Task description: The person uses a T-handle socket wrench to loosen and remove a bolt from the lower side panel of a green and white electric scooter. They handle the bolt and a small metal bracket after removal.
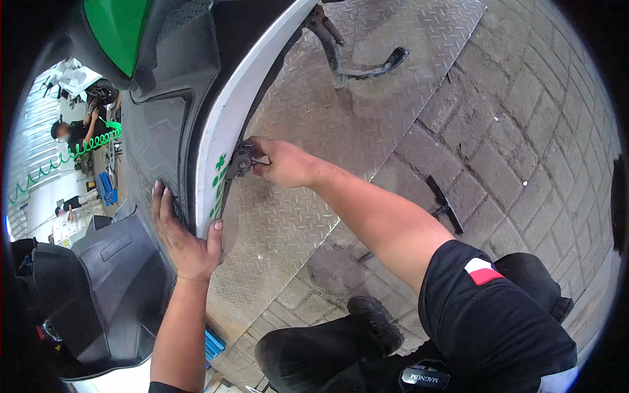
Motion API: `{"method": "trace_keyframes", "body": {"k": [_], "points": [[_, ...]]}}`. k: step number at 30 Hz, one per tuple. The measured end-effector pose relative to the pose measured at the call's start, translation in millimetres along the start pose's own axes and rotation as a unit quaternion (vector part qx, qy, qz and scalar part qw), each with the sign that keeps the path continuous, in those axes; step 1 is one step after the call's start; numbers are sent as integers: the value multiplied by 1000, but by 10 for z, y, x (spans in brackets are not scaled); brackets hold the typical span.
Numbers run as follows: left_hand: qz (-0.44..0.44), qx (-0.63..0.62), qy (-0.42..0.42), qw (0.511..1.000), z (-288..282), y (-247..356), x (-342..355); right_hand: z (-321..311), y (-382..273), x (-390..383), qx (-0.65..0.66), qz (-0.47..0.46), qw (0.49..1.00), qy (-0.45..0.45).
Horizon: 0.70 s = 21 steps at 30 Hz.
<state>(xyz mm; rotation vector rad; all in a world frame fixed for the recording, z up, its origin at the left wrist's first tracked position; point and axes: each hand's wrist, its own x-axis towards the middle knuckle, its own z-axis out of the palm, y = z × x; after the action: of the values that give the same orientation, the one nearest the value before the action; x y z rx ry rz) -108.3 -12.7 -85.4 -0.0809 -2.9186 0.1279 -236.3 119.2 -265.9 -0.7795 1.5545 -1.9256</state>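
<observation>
A scooter with dark plastic floorboard [157,137], white side panel [229,105] with green markings and green trim [110,33] fills the upper left. My left hand [187,236] rests at the panel's lower stretch, its fingers stretched over the dark plastic and its thumb against the white edge. Farther up that edge, my right hand [278,160] grips a small dark folding footrest-like part [242,159] just beneath the panel. What my right fingertips touch behind it is partly hidden.
A metal stand [334,62] stands out over the checker plate [295,262]. Paving [517,131] borders it, with a long black bar [445,203] lying there. At far left are two other people [80,134], a green coiled hose [39,167] and blue trays [107,188].
</observation>
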Motion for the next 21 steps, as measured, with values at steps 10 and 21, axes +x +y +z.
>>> {"method": "trace_keyframes", "body": {"k": [10, 21], "points": [[5, -10, 10, 1000, -3, 25, -6, -117, 85, 180, 224, 97, 964, -105], [7, -23, 5, 1000, 6, 15, 10, -45, 64, 212, 111, 57, 990, -67]]}}
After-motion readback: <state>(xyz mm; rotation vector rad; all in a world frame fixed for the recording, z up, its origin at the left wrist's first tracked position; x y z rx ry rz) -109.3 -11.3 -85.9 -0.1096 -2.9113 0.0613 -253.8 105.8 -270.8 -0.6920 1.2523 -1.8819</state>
